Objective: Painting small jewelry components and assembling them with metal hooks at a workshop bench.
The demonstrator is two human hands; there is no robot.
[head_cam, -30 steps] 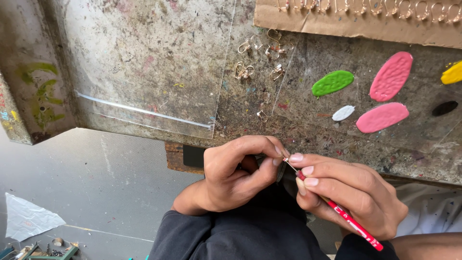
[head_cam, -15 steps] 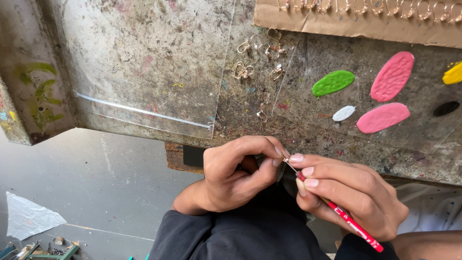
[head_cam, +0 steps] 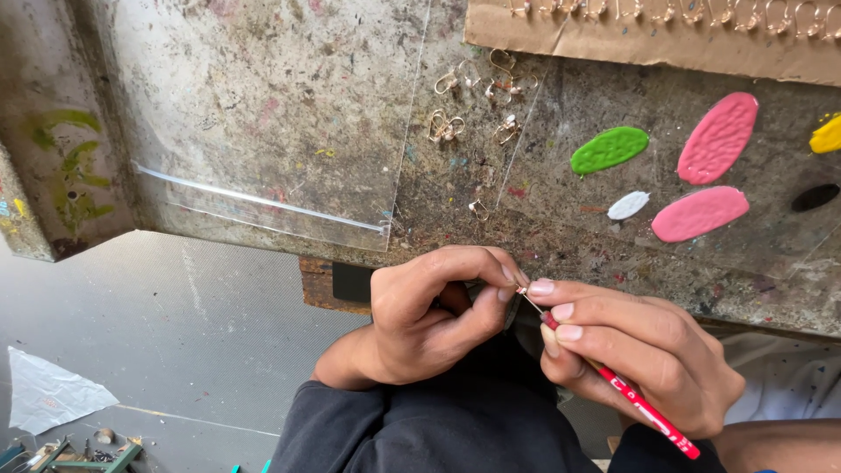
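My left hand (head_cam: 429, 315) is curled shut around a small piece pinched between thumb and fingers; the piece itself is mostly hidden. My right hand (head_cam: 631, 350) grips a thin red brush (head_cam: 644, 410) like a pen. Its fine tip touches the spot by my left fingertips. Both hands hover over my dark-clothed lap, just below the edge of the stained worktable (head_cam: 543, 219).
Blobs of paint lie on the table: a green blob (head_cam: 609, 149), two pink blobs (head_cam: 718, 136), a white blob (head_cam: 629, 205), plus yellow and black at the right edge. Several small metal hooks (head_cam: 477, 96) lie scattered. A clear plastic sheet (head_cam: 263, 131) covers the left part. Cardboard (head_cam: 648, 39) holds more hooks.
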